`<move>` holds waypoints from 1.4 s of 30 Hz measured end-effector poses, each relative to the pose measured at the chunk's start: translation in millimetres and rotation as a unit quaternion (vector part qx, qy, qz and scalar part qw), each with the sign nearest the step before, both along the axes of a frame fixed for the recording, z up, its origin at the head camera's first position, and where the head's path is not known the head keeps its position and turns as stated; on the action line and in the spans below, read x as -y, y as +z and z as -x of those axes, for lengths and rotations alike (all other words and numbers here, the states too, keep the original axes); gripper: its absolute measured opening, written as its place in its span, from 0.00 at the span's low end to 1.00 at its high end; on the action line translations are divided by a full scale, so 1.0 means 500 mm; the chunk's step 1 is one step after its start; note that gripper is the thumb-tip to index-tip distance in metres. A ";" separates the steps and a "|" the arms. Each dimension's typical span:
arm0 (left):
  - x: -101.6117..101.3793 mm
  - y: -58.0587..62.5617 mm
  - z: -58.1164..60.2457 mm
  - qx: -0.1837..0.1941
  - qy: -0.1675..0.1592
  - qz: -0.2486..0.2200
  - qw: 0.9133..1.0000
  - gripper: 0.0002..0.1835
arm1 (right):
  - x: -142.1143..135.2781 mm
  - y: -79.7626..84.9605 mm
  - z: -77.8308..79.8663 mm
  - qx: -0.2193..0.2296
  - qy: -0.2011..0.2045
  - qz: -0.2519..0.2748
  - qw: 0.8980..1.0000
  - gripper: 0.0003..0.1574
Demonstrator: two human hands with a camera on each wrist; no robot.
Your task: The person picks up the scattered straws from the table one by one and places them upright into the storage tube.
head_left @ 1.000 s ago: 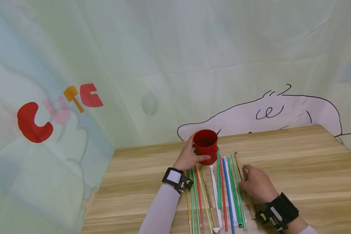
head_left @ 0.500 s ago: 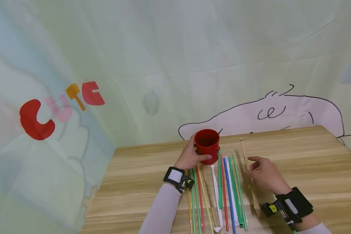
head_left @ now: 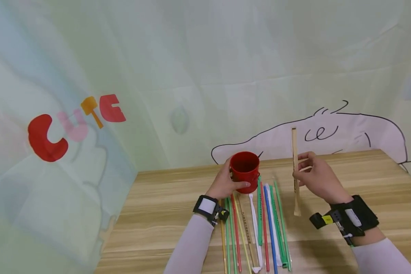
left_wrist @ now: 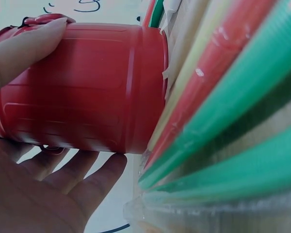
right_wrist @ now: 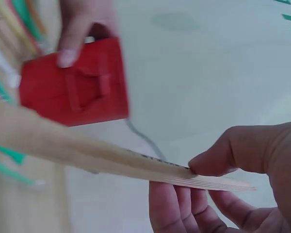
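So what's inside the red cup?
In the head view, the red cup shows its dark inner wall and nothing above the rim; the bottom can't be made out past the near side.

One wide view, two close
Head view looks forward and down over the table (head_left: 356, 179); left wrist view, tipped sideways, faces the red cup (left_wrist: 87, 92) close up; right wrist view shares that cup, beyond a nearer stick (right_wrist: 116, 159).

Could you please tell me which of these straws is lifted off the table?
The tan paper-wrapped straw pinched in the right hand, nearly upright; the other straws in view lie on the table.
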State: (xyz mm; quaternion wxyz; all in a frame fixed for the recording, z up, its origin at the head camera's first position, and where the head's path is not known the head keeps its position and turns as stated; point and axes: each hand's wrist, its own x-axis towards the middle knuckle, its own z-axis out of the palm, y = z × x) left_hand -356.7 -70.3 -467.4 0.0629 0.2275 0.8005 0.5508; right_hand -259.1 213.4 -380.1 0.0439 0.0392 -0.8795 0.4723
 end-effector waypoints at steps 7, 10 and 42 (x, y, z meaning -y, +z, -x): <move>-0.004 0.002 -0.002 -0.010 -0.005 -0.002 1.000 0.50 | 0.004 0.081 0.035 -0.051 -0.003 0.037 0.998 0.28; -0.004 0.003 -0.003 -0.013 -0.009 -0.002 1.000 0.50 | 0.009 0.107 0.049 -0.068 -0.012 0.035 0.997 0.27; -0.005 0.012 -0.011 -0.014 -0.005 0.013 1.000 0.51 | 0.158 0.056 0.163 -0.051 -0.050 -0.038 0.997 0.21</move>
